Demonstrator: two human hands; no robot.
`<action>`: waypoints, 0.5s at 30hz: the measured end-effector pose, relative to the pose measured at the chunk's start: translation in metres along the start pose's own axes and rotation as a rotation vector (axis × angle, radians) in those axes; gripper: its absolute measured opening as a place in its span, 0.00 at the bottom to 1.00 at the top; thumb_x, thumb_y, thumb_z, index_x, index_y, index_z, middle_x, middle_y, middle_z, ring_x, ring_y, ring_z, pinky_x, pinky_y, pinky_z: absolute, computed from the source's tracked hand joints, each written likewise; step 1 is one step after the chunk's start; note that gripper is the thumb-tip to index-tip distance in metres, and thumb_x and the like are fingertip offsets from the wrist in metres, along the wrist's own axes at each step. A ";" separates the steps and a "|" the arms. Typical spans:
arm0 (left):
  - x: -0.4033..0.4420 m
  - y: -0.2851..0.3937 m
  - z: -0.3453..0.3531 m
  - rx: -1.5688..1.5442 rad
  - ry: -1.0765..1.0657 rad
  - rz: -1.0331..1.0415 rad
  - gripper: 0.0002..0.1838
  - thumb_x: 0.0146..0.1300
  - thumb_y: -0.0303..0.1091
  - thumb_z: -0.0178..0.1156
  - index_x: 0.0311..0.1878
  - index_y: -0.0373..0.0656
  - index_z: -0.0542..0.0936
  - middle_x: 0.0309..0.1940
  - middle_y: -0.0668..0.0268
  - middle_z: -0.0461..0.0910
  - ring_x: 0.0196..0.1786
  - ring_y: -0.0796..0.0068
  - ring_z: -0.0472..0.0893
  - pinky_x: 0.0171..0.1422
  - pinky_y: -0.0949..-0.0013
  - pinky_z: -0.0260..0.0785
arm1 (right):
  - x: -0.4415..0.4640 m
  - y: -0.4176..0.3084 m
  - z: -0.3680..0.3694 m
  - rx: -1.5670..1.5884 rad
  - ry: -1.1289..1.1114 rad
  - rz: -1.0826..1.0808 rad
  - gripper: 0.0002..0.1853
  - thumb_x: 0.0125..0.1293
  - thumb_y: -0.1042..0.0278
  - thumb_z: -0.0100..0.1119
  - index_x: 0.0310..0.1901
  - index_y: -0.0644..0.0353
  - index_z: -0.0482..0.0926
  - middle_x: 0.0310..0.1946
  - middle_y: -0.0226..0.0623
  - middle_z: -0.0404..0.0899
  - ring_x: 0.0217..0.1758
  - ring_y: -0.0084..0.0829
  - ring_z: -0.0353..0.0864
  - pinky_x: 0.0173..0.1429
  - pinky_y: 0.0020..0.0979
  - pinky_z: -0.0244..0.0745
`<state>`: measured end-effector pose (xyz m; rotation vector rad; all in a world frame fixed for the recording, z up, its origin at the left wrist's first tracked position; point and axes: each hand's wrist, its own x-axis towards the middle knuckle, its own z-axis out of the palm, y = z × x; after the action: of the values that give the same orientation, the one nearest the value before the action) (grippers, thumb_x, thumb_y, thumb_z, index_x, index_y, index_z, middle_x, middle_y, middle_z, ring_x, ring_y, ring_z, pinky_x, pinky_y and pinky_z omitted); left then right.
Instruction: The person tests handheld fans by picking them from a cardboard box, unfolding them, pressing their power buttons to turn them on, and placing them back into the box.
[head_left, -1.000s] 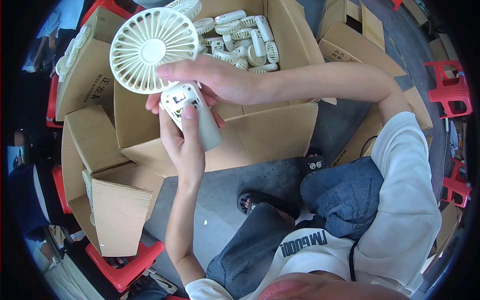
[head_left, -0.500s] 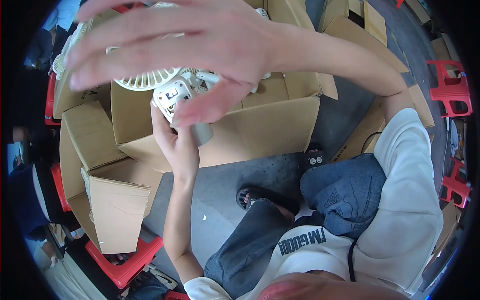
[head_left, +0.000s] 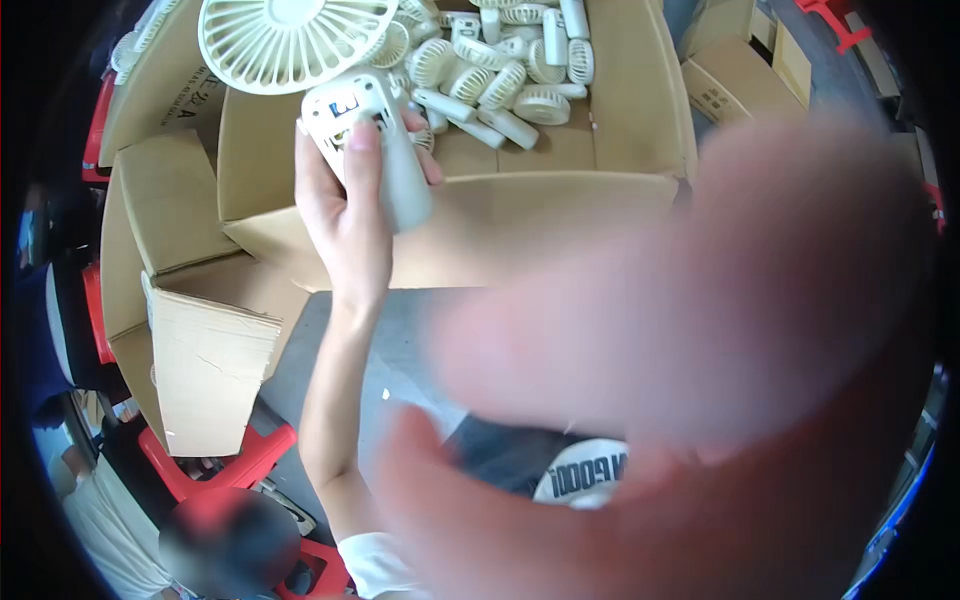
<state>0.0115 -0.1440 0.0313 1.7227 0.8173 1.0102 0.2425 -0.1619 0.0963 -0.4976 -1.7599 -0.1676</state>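
A white handheld fan (head_left: 400, 180) is in my left hand (head_left: 350, 220), its round slatted head up and to the left. The left thumb presses on the handle's exposed inner side, where small parts show in an opening. Very near the camera, my right hand (head_left: 640, 330) is a large blur over the right and lower view. A finger and thumb stand apart, with nothing visible between them. Beyond the held fan, a big cardboard box (head_left: 480, 215) contains several white fans (head_left: 500, 85).
Another open carton (head_left: 215, 350) stands at the left, above a red stool (head_left: 235, 460). More cardboard (head_left: 740, 80) lies at the upper right, near a red stool (head_left: 845, 25). A blurred dark round shape (head_left: 230, 540) is at the lower left. Part of a person's clothing (head_left: 110, 540) shows there.
My right hand has left the fan and come back close to the camera. The left hand still holds the fan, now higher in view. The view has shifted, showing more of the box's fans.
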 end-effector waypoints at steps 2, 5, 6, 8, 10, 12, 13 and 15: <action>0.010 0.015 0.008 -0.219 -0.058 -0.010 0.14 0.74 0.38 0.47 0.51 0.36 0.67 0.38 0.58 0.79 0.30 0.75 0.80 0.33 0.74 0.72 | 0.011 -0.075 0.010 0.018 0.006 0.003 0.26 0.59 0.57 0.63 0.56 0.61 0.74 0.41 0.35 0.81 0.36 0.31 0.80 0.42 0.27 0.75; 0.013 0.012 0.018 -0.366 -0.064 -0.015 0.14 0.74 0.38 0.47 0.51 0.36 0.67 0.38 0.58 0.79 0.29 0.75 0.80 0.30 0.74 0.72 | 0.012 -0.067 0.021 0.028 -0.014 0.000 0.26 0.59 0.56 0.63 0.57 0.60 0.74 0.41 0.35 0.81 0.36 0.32 0.80 0.42 0.27 0.75; 0.010 0.011 0.019 -0.389 -0.053 -0.022 0.13 0.74 0.38 0.46 0.51 0.36 0.66 0.38 0.57 0.79 0.27 0.74 0.79 0.29 0.74 0.71 | 0.020 -0.077 0.039 0.029 -0.015 0.001 0.26 0.59 0.56 0.63 0.57 0.60 0.74 0.41 0.35 0.81 0.36 0.32 0.80 0.43 0.27 0.75; 0.012 0.013 0.012 -0.400 -0.008 0.004 0.13 0.75 0.37 0.46 0.50 0.36 0.66 0.38 0.57 0.79 0.26 0.74 0.79 0.27 0.75 0.71 | 0.009 -0.047 0.027 0.052 -0.023 -0.038 0.26 0.60 0.56 0.62 0.57 0.60 0.74 0.41 0.35 0.82 0.36 0.32 0.80 0.43 0.27 0.76; 0.013 0.015 0.011 -0.393 -0.022 0.013 0.12 0.74 0.37 0.46 0.50 0.37 0.66 0.37 0.57 0.79 0.26 0.74 0.79 0.28 0.74 0.71 | 0.019 -0.077 0.052 0.051 -0.034 -0.048 0.26 0.60 0.56 0.62 0.57 0.59 0.74 0.42 0.35 0.82 0.36 0.32 0.80 0.44 0.27 0.76; 0.015 0.018 0.016 -0.407 -0.042 0.020 0.12 0.74 0.37 0.46 0.50 0.37 0.66 0.37 0.57 0.79 0.26 0.74 0.79 0.28 0.74 0.71 | 0.024 -0.071 0.073 0.030 -0.051 -0.047 0.26 0.60 0.55 0.62 0.58 0.59 0.74 0.42 0.35 0.82 0.37 0.32 0.80 0.44 0.27 0.76; 0.015 0.019 0.019 -0.434 -0.017 0.021 0.12 0.74 0.37 0.46 0.50 0.37 0.66 0.37 0.57 0.79 0.26 0.74 0.79 0.28 0.74 0.71 | 0.018 -0.062 0.062 0.017 -0.059 -0.038 0.26 0.61 0.55 0.62 0.58 0.59 0.74 0.42 0.35 0.82 0.37 0.32 0.80 0.45 0.27 0.76; 0.011 0.020 0.022 -0.477 0.032 0.011 0.12 0.74 0.37 0.46 0.50 0.37 0.66 0.37 0.58 0.79 0.27 0.74 0.79 0.28 0.74 0.71 | -0.019 0.010 -0.013 -0.003 -0.061 -0.009 0.26 0.61 0.55 0.61 0.58 0.58 0.74 0.42 0.35 0.82 0.37 0.32 0.80 0.45 0.27 0.76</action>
<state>0.0371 -0.1500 0.0487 1.3063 0.5300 1.1358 0.2617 -0.1629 0.0804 -0.5012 -1.8224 -0.1628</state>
